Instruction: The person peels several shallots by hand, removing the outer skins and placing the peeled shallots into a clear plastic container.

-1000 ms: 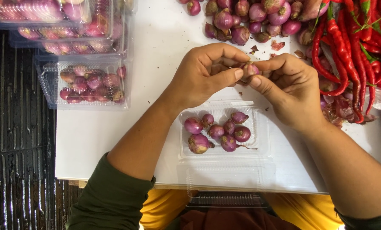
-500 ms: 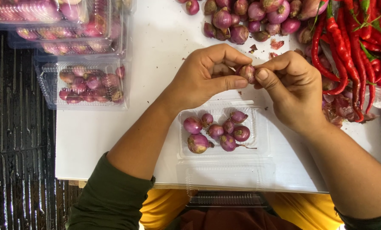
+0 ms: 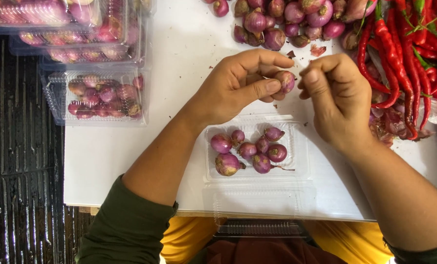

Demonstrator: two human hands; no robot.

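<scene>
Under and all around the grip spreads the white bench (image 3: 189,44), the largest thing in view. Left of the grip, well apart, stand stacked clear boxes (image 3: 98,95), closed and filled with shallots. Right of it lies a heap of red chillies (image 3: 414,58); just beyond it, a pile of loose shallots (image 3: 282,22). Directly below the grip sits an open clear tray (image 3: 301,168) holding a few peeled shallots.

The left hand (image 3: 233,88) grasps a single shallot (image 3: 286,80), pinched between thumb and forefinger at its sides, raised off the bench. The right hand (image 3: 338,98) is curled just beside it, fingertips (image 3: 310,78) bunched together; whether they pinch a scrap of skin I cannot tell.

The shallot looks light and firm, though its papery skin is likely brittle and slippery once loosened. A hold across the widest part of the bulb, leaving the ends free, seems soundest.
</scene>
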